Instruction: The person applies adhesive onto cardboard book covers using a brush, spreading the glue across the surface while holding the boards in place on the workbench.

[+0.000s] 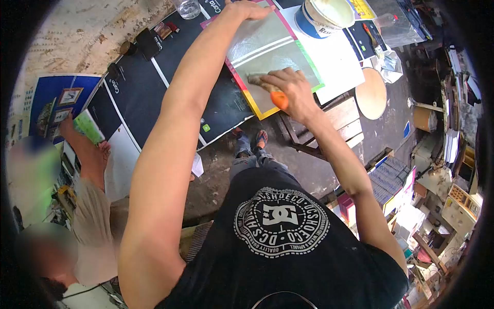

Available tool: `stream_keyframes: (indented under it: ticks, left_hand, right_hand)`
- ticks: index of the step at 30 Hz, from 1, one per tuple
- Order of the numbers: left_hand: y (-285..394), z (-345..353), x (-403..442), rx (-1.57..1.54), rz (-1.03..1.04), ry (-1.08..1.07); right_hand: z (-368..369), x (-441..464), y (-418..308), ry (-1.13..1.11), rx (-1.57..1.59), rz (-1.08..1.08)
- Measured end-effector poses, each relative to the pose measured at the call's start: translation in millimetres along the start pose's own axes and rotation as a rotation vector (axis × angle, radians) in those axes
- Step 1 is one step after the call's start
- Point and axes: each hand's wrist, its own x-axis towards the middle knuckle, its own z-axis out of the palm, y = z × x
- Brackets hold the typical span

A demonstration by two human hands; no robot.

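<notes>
My right hand [290, 92] is closed round an orange-handled brush [279, 100], whose head lies against the lower part of a grey panel [272, 64]. Tape in pink, green and yellow edges this panel, and a pale strip crosses its middle. At the panel's far end my left hand [249, 9] rests near the top edge, fingers stretched out and nothing visible in them. Right of the panel, a white and blue bucket [325, 18] with pale contents stands on a white sheet [337, 67].
Under the panel is a table with dark boards [180, 46]. At the left, another person's arm [85, 154] reaches over a green picture. A round wooden disc [371, 92] and a wooden stool [342, 121] are on the right. A clear container [189, 9] stands at the far edge.
</notes>
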Motion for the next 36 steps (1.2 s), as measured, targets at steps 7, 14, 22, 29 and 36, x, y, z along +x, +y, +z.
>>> stream_keyframes:
  ticks: [7, 14, 22, 29, 36]
  left_hand:
    - [-10.0, 11.0, 19.7, -0.062, -0.04, 0.027]
    - [-8.2, 13.0, 28.1, -0.08, -0.037, -0.031]
    - [-7.1, 11.3, 14.1, -0.04, -0.024, 0.023]
    - [-11.5, 20.8, 16.7, -0.033, -0.03, 0.026]
    - [-12.2, 18.4, 23.4, -0.007, -0.088, 0.034]
  right_hand:
    - [-16.7, -63.4, -35.8, -0.403, 0.054, -0.067]
    - [21.2, -37.3, -4.5, -0.152, -0.148, -0.134]
    - [-32.0, -46.0, -27.1, -0.065, -0.081, -0.102]
    - [-41.9, -64.5, -24.5, -0.331, -0.131, -0.201]
    - [-35.2, -56.4, 1.2, -0.424, -0.082, -0.184]
